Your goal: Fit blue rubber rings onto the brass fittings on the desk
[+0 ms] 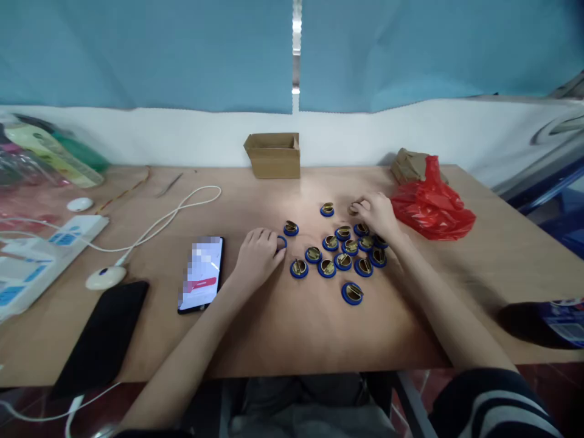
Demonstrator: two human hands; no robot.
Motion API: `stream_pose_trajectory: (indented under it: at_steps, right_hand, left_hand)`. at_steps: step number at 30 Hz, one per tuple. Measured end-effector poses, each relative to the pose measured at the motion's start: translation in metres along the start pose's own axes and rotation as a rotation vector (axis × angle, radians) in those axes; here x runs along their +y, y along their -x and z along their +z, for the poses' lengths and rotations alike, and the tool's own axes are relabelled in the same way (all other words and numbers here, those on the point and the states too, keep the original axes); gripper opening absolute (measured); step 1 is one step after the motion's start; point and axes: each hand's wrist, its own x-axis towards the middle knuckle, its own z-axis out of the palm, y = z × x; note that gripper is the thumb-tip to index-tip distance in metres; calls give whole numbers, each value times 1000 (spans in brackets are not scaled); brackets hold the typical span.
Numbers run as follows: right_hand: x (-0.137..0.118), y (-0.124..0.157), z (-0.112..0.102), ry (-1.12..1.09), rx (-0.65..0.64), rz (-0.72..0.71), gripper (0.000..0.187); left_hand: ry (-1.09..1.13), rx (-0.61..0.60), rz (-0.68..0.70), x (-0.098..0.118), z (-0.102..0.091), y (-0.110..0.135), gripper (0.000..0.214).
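Note:
Several round pin badges with blue rims lie on the desk, gold pin backs facing up. My left hand rests on the desk to the left of them, fingers curled around a blue-rimmed badge that is mostly hidden by the fingers. Beyond the group, my right hand pinches a small gold-coloured badge between thumb and fingertips; its rim is hard to make out. One single badge lies a little left of the right hand, and another badge sits nearest the front.
An open cardboard box stands against the wall. A red plastic bag lies at right. A lit phone, a black phone-like slab, a white cable and a power strip occupy the left. A dark bottle lies front right.

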Motion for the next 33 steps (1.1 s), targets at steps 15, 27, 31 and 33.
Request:
stream_pose_trajectory:
  at_steps: [15, 27, 31, 33]
  right_hand:
    - [-111, 102, -25, -1592, -578, 321, 22]
    - [-109, 114, -15, -1796, -701, 496, 34]
    - [-114, 120, -10, -1521, -538, 335, 32]
    - [-117, 124, -7, -1362, -408, 243, 31]
  left_hand:
    - [756, 354, 93, 19, -22, 39, 29]
    - [905, 324, 4, 17, -8, 39, 31]
    - [985, 287, 25, 18, -7, 39, 35]
    - [1042, 244, 45, 20, -6, 40, 35]
